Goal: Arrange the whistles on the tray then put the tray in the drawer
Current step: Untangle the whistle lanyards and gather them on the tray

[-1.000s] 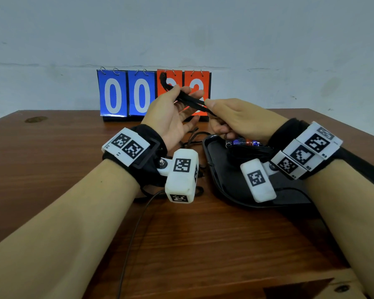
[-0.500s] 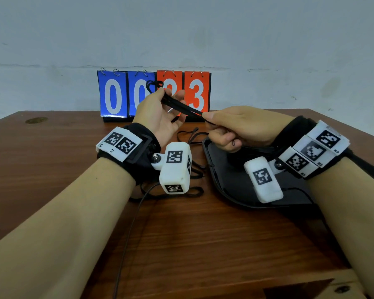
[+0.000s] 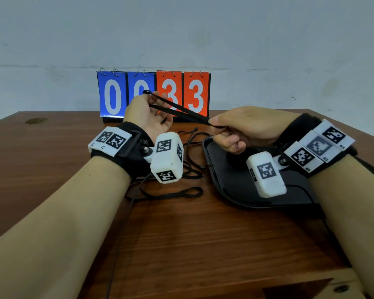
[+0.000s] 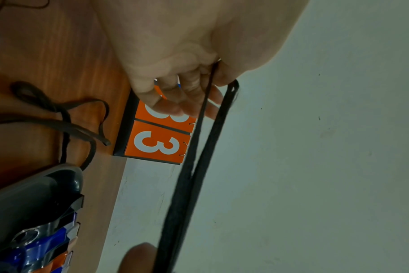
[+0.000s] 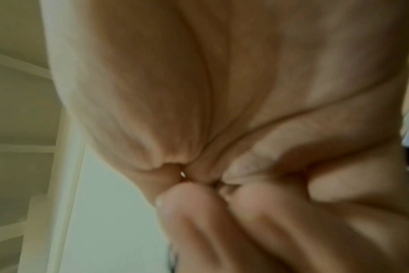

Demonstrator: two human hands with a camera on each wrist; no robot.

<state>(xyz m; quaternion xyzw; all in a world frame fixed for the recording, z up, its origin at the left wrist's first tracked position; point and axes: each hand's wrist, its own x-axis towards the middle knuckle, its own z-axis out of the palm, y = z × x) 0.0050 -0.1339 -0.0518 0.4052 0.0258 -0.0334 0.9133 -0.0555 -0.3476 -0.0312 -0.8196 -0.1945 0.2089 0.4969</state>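
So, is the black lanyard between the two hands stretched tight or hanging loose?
Stretched tight: the lanyard runs straight from the left hand to the right hand.

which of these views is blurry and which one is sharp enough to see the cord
Right wrist view: soft and blurred, filled by the curled right hand, no cord legible. Left wrist view: sharper, the black cord is clear against the pale wall under the left hand. Head view: sharp, evenly lit, with wide-angle bending at the table edges.
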